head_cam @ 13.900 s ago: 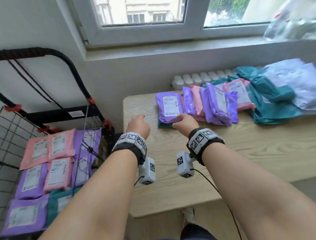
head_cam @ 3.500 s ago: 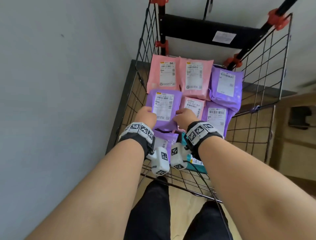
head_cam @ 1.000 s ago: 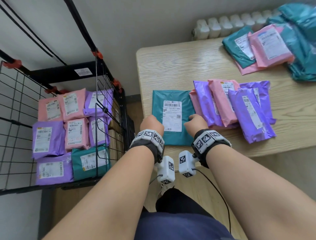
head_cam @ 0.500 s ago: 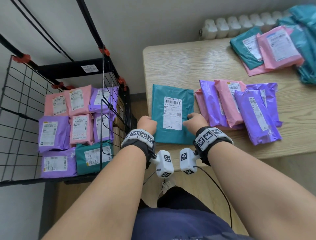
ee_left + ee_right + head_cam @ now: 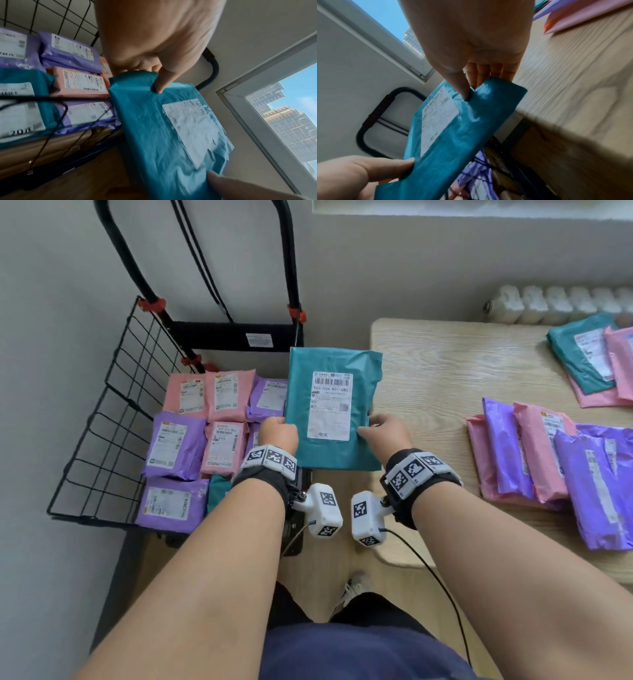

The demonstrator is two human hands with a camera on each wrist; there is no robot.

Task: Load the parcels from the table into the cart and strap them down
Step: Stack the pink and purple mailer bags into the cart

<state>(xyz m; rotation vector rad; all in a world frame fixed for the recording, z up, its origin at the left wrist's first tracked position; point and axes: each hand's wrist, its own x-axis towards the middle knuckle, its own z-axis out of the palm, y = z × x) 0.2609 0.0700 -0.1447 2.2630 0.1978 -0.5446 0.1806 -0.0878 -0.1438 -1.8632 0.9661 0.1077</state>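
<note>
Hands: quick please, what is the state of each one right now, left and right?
Left hand: closed, thumb on top, pinching the left edge of the teal parcel.
Right hand: closed, pinching the same parcel's right edge.

i see a white radiator [image 5: 561, 302] against the grey wall [image 5: 394, 261], a window frame [image 5: 254, 94] with tall buildings [image 5: 288, 121] and blue sky outside, and a white shoe [image 5: 352, 587] on the wooden floor [image 5: 318, 570].
</note>
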